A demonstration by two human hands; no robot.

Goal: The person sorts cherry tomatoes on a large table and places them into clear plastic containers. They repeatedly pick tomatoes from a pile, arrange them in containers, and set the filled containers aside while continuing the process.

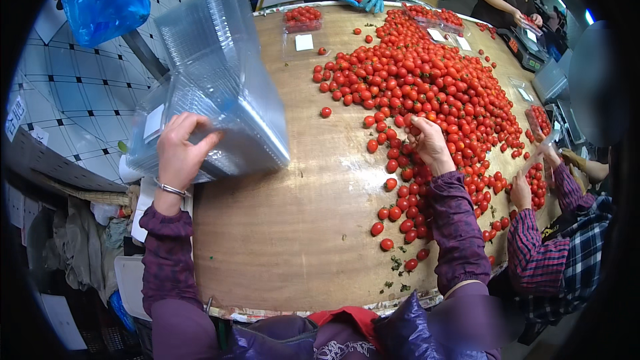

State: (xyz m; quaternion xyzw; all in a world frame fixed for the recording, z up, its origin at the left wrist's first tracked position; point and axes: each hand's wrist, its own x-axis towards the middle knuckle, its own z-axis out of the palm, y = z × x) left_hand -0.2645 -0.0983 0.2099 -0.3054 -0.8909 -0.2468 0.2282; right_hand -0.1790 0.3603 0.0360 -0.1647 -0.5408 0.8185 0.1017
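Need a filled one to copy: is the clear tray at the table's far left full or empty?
Full: the clear tray holds red cherry tomatoes up to its rim.

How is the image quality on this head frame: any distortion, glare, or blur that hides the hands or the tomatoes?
Head view: strong fisheye, the table edge bows and the corners go black. Lighting is even, with soft glare on the clear tray stack. The left hand on the stack and the right hand on the tomatoes are sharp. Smooth blurred patches sit at the far right and upper right.

Tomato-strewn (427,87) wooden table (300,227)
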